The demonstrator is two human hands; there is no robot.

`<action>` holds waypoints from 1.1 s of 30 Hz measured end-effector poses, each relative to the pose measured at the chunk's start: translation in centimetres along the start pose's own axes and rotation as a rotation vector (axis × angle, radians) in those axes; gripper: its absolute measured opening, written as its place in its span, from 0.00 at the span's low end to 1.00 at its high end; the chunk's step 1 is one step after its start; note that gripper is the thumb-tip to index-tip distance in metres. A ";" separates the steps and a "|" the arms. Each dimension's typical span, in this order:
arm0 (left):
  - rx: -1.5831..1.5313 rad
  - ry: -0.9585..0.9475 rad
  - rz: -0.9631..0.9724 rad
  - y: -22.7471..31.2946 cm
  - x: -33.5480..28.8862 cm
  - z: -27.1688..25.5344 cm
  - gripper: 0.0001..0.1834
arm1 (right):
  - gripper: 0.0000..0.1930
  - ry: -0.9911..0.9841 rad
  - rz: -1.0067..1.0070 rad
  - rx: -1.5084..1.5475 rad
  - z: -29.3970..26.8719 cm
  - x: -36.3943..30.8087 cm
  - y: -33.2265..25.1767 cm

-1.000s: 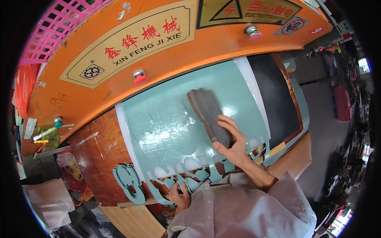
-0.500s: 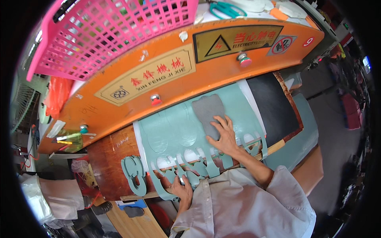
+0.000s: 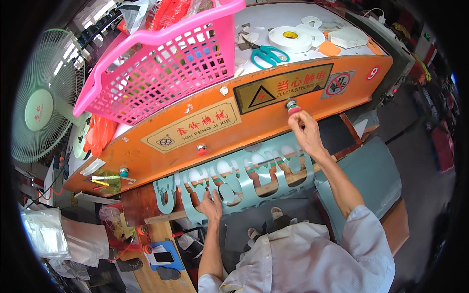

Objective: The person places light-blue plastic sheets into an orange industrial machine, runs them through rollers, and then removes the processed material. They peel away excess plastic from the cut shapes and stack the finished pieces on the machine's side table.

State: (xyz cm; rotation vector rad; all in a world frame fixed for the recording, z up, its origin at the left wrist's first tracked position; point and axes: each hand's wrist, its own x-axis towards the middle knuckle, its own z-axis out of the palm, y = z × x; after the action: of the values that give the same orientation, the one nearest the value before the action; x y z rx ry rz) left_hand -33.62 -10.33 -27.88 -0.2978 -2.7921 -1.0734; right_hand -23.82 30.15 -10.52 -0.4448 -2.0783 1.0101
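Note:
My right hand is raised to the front of the orange machine beam. Its fingers are curled, and their tips meet the red push button at the beam's right. My left hand rests at the near edge of a pale green sheet full of curved cutouts, fingers stretched out and a little apart. Under the beam, only a sliver of a grey flat piece shows on the sheet. A stack of green U-shaped pieces lies left of the sheet on the brown board.
On top of the beam are a pink basket, teal-handled scissors and a white tape roll. A second red button sits mid-beam. At right lie large green sheets; at far left stands a fan.
My right hand has left the grey piece and gone up to the red button. The view has shifted, and the beam now hides more of the green sheet and most of the grey piece.

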 end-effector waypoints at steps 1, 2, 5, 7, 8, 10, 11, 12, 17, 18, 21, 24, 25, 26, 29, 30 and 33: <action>-0.003 -0.033 -0.024 0.7 1.3 0.0 0.22 | 0.09 -0.008 0.000 -0.033 -0.9 -0.8 0.6; -0.001 -0.067 -0.036 1.4 2.4 0.0 0.22 | 0.09 -0.005 -0.015 -0.068 -2.0 -2.0 1.3; -0.018 -0.021 -0.079 3.9 4.4 1.0 0.23 | 0.08 0.008 0.055 -0.273 -3.5 -5.0 4.3; 0.036 0.085 -0.082 5.3 4.6 1.8 0.26 | 0.11 0.094 0.060 -0.397 -4.3 -6.0 7.0; 0.028 0.114 -0.068 5.9 4.6 2.1 0.26 | 0.12 0.130 0.074 -0.453 -4.5 -6.6 8.2; 0.046 0.082 -0.096 6.6 4.1 2.1 0.26 | 0.16 0.046 0.220 -0.426 -4.9 -7.8 9.9; 0.060 0.084 -0.102 6.9 4.0 1.9 0.26 | 0.18 0.018 0.302 -0.407 -4.7 -8.2 10.5; 0.074 0.086 -0.108 7.0 3.6 1.6 0.26 | 0.21 -0.075 0.354 -0.419 -4.8 -8.9 10.7; -0.039 0.021 -0.108 6.2 1.5 -0.5 0.24 | 0.20 0.097 0.249 -0.418 -4.7 -12.5 9.7; -0.043 0.014 -0.097 5.8 1.3 -0.9 0.24 | 0.19 0.066 0.272 -0.423 -4.6 -12.9 9.6; -0.128 0.024 -0.057 4.2 0.7 -1.5 0.23 | 0.17 0.042 0.232 -0.462 -4.6 -13.9 9.5; -0.136 -0.052 -0.098 2.2 -0.2 -1.9 0.23 | 0.16 -0.017 0.287 -0.466 -3.8 -15.4 9.9; -0.119 -0.057 -0.114 1.6 -0.6 -1.9 0.23 | 0.16 -0.020 0.293 -0.457 -3.6 -16.3 9.9; -0.122 -0.025 -0.076 0.9 -1.4 -2.0 0.25 | 0.16 -0.020 0.301 -0.450 -3.5 -17.4 9.9; -0.155 -0.003 -0.058 -1.3 -4.1 -2.1 0.24 | 0.16 -0.017 0.407 -0.409 -3.5 -20.5 9.4; -0.164 -0.020 -0.056 -1.9 -4.9 -2.1 0.24 | 0.17 -0.030 0.479 -0.379 -4.0 -21.2 9.1; -0.103 -0.081 -0.086 -3.6 -8.5 -3.1 0.23 | 0.18 0.032 0.642 -0.401 -4.2 -21.9 7.2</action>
State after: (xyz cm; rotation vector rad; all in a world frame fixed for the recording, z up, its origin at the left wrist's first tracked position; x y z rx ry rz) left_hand -26.07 -16.19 -29.56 -0.2391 -2.8487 -1.2549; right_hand -6.67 23.94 -25.17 -1.3870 -2.1519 0.9061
